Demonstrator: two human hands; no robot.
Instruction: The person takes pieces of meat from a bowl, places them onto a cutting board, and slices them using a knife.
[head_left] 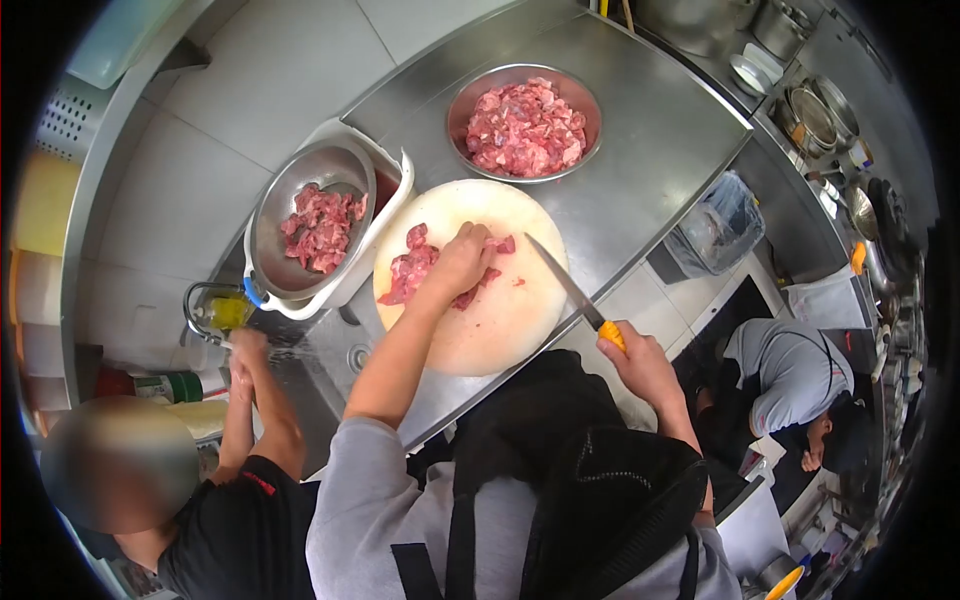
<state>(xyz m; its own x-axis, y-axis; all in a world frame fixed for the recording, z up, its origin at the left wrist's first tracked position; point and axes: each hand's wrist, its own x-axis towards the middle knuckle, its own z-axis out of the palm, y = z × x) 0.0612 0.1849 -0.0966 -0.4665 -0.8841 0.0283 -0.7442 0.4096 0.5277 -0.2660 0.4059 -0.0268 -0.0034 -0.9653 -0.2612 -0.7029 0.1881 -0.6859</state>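
My left hand (462,260) presses down on raw meat near the middle of a round white cutting board (505,335), its fingers closed on a piece of meat (503,244) that pokes out past the fingertips. More chunks of raw meat (410,272) lie to the left of that hand, partly covered by it. In my right hand (642,362) is the orange handle of a knife (568,280). Its long blade angles up over the board's right edge, with the tip a little right of the meat piece. Small red scraps dot the board.
Behind the board stands a steel bowl (592,150) heaped with cut meat. Left of it, another bowl (268,215) with meat rests on a white tub (400,200). A co-worker's hands (248,352) are at a tap; another person (795,375) bends at right, near a lined bin (715,225).
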